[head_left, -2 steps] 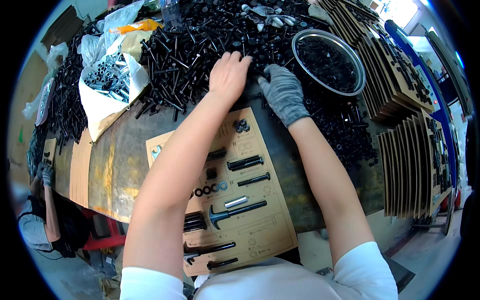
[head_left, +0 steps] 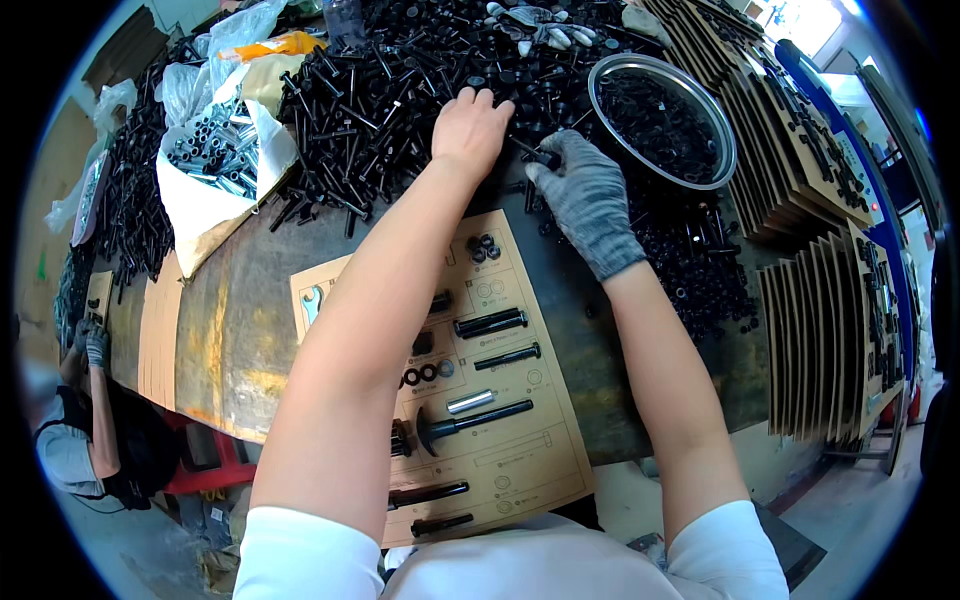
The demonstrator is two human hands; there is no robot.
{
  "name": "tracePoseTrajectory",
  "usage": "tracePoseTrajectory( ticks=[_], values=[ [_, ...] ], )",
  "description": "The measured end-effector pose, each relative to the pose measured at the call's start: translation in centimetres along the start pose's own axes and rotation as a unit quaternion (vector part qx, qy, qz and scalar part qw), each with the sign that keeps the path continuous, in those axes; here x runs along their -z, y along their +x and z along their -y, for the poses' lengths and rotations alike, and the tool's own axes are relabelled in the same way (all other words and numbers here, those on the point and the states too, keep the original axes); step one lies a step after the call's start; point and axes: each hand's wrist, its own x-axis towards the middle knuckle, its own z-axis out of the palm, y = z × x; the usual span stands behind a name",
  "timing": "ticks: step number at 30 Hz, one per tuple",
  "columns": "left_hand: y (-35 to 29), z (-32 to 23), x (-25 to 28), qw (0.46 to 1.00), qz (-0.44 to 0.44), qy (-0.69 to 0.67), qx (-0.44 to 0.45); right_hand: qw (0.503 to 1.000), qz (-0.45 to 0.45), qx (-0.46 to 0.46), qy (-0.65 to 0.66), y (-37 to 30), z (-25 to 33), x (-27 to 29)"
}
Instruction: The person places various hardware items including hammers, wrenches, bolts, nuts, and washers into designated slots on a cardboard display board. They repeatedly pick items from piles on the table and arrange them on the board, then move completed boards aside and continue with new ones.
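My bare left hand [head_left: 470,132] reaches into the heap of black bolts [head_left: 350,135], fingers bent and tips hidden. Beside it my right hand [head_left: 592,198], in a grey knit glove, pinches a black bolt [head_left: 540,154] between thumb and fingers; the shank points toward my left hand. Nearer to me, partly under my left forearm, a brown cardboard sheet [head_left: 560,440] with printed outlines carries black nuts [head_left: 484,248], long bolts [head_left: 490,323], dark washers [head_left: 428,372], a silver sleeve [head_left: 471,402], a black hammer-shaped piece [head_left: 470,425] and a light blue wrench [head_left: 313,303].
A round metal-rimmed tray [head_left: 735,150] of dark parts lies at the right, near stacked cardboard sheets [head_left: 815,340]. At the left stands a white sack [head_left: 190,225] of silver sleeves. Spare gloves [head_left: 540,28] lie at the back. Another person's gloved hands [head_left: 92,345] work far left.
My right hand has moved slightly right and toward me, and the bolt in its fingers now shows clearly. My left hand has shifted a little right and away from me.
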Motion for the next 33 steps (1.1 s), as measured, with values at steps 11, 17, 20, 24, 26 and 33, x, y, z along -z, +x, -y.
tracePoseTrajectory(
  ticks=[11, 17, 20, 24, 26, 33],
  values=[
    [-7.8, 4.4, 14.9, 0.932, 0.120, -0.306, 0.149, 0.979, 0.167, 0.054, 0.104, -1.8, 2.6, -1.2],
    [-17.4, 4.7, 17.3, 0.887, 0.238, -0.346, 0.193, 0.935, 0.320, 0.040, 0.147, -1.8, 5.8, -3.7],
    [-18.5, 4.1, 16.7, 0.899, 0.240, -0.312, 0.191, 0.934, 0.347, 0.053, 0.067, -2.4, 6.7, -4.6],
    [-17.9, 4.1, 16.3, 0.917, 0.246, -0.268, 0.165, 0.941, 0.323, 0.102, 0.022, -2.6, 6.3, -4.1],
    [-17.9, 3.9, 16.4, 0.928, 0.248, -0.236, 0.149, 0.936, 0.308, 0.151, -0.073, -3.0, 7.1, -3.9],
    [-18.5, 3.8, 15.9, 0.920, 0.196, -0.304, 0.150, 0.999, 0.016, 0.042, 0.031, 2.1, 3.1, 6.1]
  ],
)
